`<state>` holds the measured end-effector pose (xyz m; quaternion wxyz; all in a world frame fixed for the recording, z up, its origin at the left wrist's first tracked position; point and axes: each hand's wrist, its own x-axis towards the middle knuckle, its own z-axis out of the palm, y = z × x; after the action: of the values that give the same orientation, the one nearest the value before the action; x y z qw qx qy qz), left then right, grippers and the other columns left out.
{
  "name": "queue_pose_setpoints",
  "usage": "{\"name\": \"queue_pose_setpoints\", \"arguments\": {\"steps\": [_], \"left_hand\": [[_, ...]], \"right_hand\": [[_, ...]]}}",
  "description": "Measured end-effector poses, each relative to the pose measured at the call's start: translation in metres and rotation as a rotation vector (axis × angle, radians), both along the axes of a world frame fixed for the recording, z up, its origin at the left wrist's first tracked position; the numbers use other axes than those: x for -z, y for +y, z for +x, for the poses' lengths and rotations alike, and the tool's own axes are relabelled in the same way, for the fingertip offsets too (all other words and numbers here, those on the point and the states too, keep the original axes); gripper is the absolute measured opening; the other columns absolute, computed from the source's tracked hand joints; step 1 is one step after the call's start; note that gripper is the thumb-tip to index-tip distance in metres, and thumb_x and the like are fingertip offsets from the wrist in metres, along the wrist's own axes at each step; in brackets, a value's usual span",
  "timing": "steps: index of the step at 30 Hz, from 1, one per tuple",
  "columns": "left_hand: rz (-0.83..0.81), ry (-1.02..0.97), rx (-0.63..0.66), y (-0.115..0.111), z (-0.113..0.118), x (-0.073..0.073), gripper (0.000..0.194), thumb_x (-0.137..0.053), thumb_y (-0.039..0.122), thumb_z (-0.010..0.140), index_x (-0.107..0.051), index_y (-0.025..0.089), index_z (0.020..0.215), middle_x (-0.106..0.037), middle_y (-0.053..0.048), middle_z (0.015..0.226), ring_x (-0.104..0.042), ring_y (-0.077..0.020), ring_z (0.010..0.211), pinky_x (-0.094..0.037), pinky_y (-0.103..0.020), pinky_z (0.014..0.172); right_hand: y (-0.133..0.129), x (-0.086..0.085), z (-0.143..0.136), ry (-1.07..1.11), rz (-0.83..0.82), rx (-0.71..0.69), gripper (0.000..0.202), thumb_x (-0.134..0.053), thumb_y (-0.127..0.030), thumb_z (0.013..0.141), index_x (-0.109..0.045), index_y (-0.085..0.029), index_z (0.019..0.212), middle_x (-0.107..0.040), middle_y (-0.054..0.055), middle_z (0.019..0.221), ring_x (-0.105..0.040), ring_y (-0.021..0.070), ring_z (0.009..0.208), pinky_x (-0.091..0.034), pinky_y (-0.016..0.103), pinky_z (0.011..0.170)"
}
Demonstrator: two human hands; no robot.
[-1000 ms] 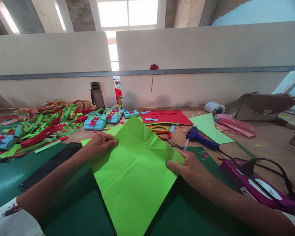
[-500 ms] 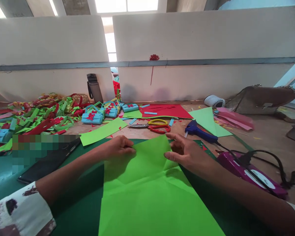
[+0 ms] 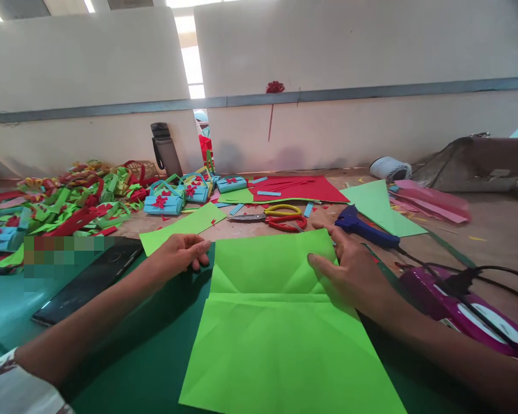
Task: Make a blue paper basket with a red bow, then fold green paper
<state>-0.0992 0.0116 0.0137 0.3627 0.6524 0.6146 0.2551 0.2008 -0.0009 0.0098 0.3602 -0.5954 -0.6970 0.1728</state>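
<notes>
A large sheet of bright green paper (image 3: 285,345) lies before me on a dark green mat (image 3: 125,368). A crease runs across its upper part, with fainter slanting folds. My right hand (image 3: 345,259) grips the sheet's upper right corner, thumb on top and fingers behind. Just off the upper left edge is my left hand (image 3: 187,253), its thumb and fingers drawn together with nothing visible in them. Behind that hand lies a smaller green paper piece (image 3: 185,224). Scissors (image 3: 280,218) with yellow and red handles rest beyond the sheet.
On the right are a blue glue gun (image 3: 366,227) and a magenta power strip (image 3: 466,310) with black cables. A phone (image 3: 90,279) lies left, below small blue paper bags (image 3: 163,202) and heaped paper pieces (image 3: 86,201). Red paper (image 3: 297,190) and a bottle (image 3: 167,150) stand farther back.
My left hand has let go of the green sheet and moved left. The sheet's top now lies flatter and wider, its crease showing. My right hand has shifted right with the corner.
</notes>
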Motion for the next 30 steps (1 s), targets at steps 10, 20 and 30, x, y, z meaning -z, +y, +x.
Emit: {"name": "queue_pose_setpoints", "arguments": {"steps": [10, 20, 30], "left_hand": [[-0.216, -0.172, -0.019, -0.021, 0.016, -0.003, 0.040, -0.064, 0.051, 0.061, -0.054, 0.016, 0.078, -0.059, 0.002, 0.052, -0.047, -0.0108, 0.047, -0.032, -0.023, 0.047], [-0.214, -0.209, 0.082, -0.023, 0.014, 0.009, 0.028, -0.064, 0.033, 0.062, -0.056, 0.015, 0.080, -0.048, 0.008, 0.049, -0.039, -0.0074, 0.045, -0.028, -0.020, 0.045], [-0.188, -0.118, 0.170, -0.020, 0.013, 0.013, 0.032, -0.061, 0.025, 0.067, -0.055, 0.012, 0.095, -0.050, 0.008, 0.051, -0.040, -0.0084, 0.046, -0.027, -0.021, 0.044]], "right_hand": [[0.008, 0.007, 0.004, 0.333, -0.119, -0.076, 0.052, -0.057, -0.033, 0.073, -0.048, -0.016, 0.121, -0.070, 0.011, 0.099, -0.067, 0.0263, 0.087, -0.054, 0.034, 0.067], [0.009, 0.008, 0.008, -0.187, 0.097, -0.010, 0.073, -0.061, -0.030, 0.075, -0.033, -0.013, 0.140, -0.052, 0.018, 0.132, -0.055, 0.0346, 0.114, -0.047, 0.048, 0.090], [-0.033, -0.028, -0.031, -0.688, 0.867, -0.319, 0.037, -0.057, -0.009, 0.082, -0.053, -0.007, 0.118, -0.049, 0.024, 0.126, -0.044, 0.0383, 0.119, -0.039, 0.057, 0.095]]}}
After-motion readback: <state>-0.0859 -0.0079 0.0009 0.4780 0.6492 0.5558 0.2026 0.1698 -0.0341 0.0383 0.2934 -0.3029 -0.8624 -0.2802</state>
